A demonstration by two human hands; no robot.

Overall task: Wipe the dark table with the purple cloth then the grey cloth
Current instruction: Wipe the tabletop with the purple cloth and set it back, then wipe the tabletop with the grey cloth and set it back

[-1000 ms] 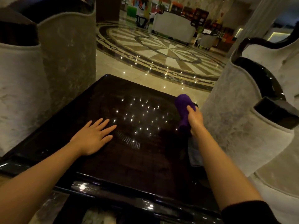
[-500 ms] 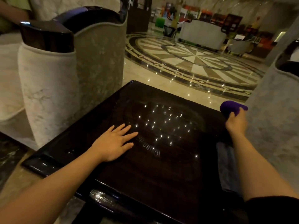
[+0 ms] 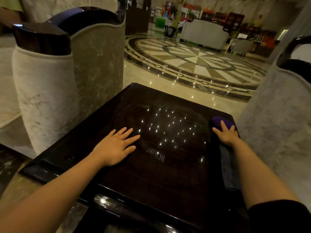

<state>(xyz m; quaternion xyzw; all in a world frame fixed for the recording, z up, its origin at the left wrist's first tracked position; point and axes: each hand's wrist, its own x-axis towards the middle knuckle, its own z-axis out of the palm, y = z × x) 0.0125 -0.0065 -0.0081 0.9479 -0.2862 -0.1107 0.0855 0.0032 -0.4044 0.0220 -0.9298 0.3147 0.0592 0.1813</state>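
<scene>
The dark glossy table [image 3: 151, 174] fills the lower middle of the view and mirrors ceiling lights. My right hand [image 3: 226, 134] presses on the bunched purple cloth [image 3: 221, 122] at the table's far right corner. The grey cloth [image 3: 228, 167] lies flat along the right edge, partly hidden under my right forearm. My left hand [image 3: 116, 147] rests flat on the table's left half, fingers spread, holding nothing.
A pale upholstered armchair [image 3: 50, 91] with dark glossy arm caps stands close on the left. Another armchair [image 3: 282, 115] crowds the right edge of the table. Beyond the table lies polished marble floor [image 3: 193, 59] with a round inlay, and white sofas stand further back.
My right hand has carried the purple cloth to the far right corner and lowered it onto the table. My left hand stays flat. The camera has turned left.
</scene>
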